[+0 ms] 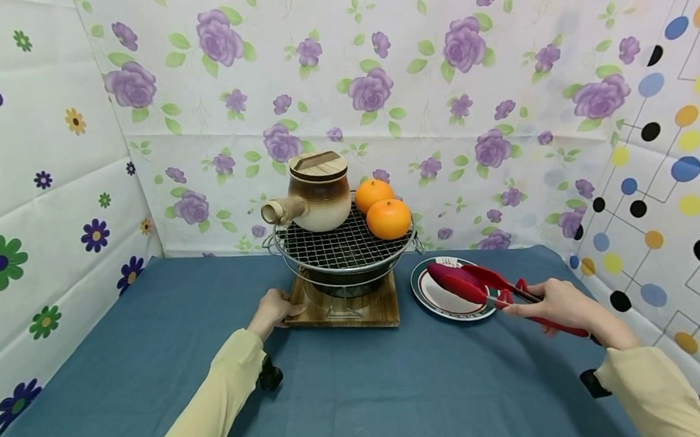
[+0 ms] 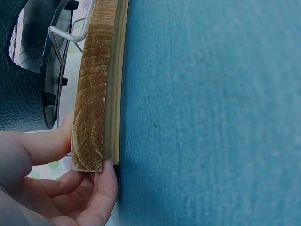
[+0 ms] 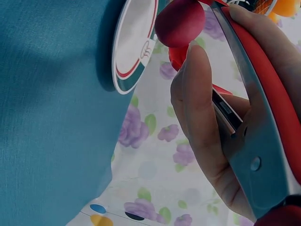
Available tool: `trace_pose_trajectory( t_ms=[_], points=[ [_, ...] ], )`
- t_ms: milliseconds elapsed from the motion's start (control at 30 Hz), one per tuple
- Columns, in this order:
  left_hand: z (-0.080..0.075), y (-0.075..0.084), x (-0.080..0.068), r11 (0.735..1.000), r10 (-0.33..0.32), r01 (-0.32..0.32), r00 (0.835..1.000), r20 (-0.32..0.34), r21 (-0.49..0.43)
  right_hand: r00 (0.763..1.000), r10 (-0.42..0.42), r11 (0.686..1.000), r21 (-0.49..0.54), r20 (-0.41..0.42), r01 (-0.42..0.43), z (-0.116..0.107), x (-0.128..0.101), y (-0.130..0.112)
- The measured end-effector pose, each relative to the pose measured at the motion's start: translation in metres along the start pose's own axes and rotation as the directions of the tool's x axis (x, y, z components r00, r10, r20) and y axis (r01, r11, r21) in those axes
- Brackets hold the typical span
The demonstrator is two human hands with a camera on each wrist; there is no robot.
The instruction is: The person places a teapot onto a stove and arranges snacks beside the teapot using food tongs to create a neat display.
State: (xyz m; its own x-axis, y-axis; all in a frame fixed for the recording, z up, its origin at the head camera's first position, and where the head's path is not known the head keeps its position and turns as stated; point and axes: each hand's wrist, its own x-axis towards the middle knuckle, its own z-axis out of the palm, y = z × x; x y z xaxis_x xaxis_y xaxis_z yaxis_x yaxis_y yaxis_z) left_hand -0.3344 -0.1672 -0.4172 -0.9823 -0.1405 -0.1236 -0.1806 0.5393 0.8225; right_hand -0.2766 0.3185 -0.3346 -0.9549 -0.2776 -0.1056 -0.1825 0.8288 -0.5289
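Note:
My left hand (image 1: 274, 308) grips the front left corner of a wooden board (image 1: 374, 315), thumb on top and fingers curled under its edge in the left wrist view. On the board stands a round black grill (image 1: 352, 276) with a wire mesh top. My right hand (image 1: 563, 304) holds red and metal tongs (image 3: 277, 94). Between the tong heads is a purple-red sweet potato (image 3: 181, 22), held over a white plate (image 1: 450, 311) with a green and red rim.
A clay teapot (image 1: 320, 206) with a side handle and wooden lid stands on the mesh, beside two oranges (image 1: 389, 219). A blue cloth (image 1: 435, 400) covers the table. Patterned sheets (image 1: 367, 57) stand along its back and sides.

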Motion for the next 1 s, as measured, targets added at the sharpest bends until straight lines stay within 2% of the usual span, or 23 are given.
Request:
trace_pose_trajectory(
  t_ms=[200,433,700,1000],
  points=[
    [0.0,0.0,0.0,1.0,-0.007,0.007,1.0,0.01,0.005,1.0,0.005,1.0,-0.003,-0.004,-0.005,-0.004,-0.001,-0.002],
    [0.0,-0.001,0.001,0.999,-0.005,0.006,1.0,0.01,-0.042,1.0,-0.01,1.0,-0.028,-0.012,0.01,-0.01,-0.003,-0.005],
    [-0.003,-0.001,-0.003,0.998,0.031,-0.03,0.999,0.013,-0.063,1.0,-0.017,1.0,-0.023,-0.012,0.017,-0.018,-0.006,-0.007],
    [-0.003,-0.003,-0.002,0.997,0.026,-0.025,0.999,0.023,-0.069,0.999,0.006,0.999,-0.051,-0.033,-0.008,-0.025,-0.005,-0.009]
  ],
)
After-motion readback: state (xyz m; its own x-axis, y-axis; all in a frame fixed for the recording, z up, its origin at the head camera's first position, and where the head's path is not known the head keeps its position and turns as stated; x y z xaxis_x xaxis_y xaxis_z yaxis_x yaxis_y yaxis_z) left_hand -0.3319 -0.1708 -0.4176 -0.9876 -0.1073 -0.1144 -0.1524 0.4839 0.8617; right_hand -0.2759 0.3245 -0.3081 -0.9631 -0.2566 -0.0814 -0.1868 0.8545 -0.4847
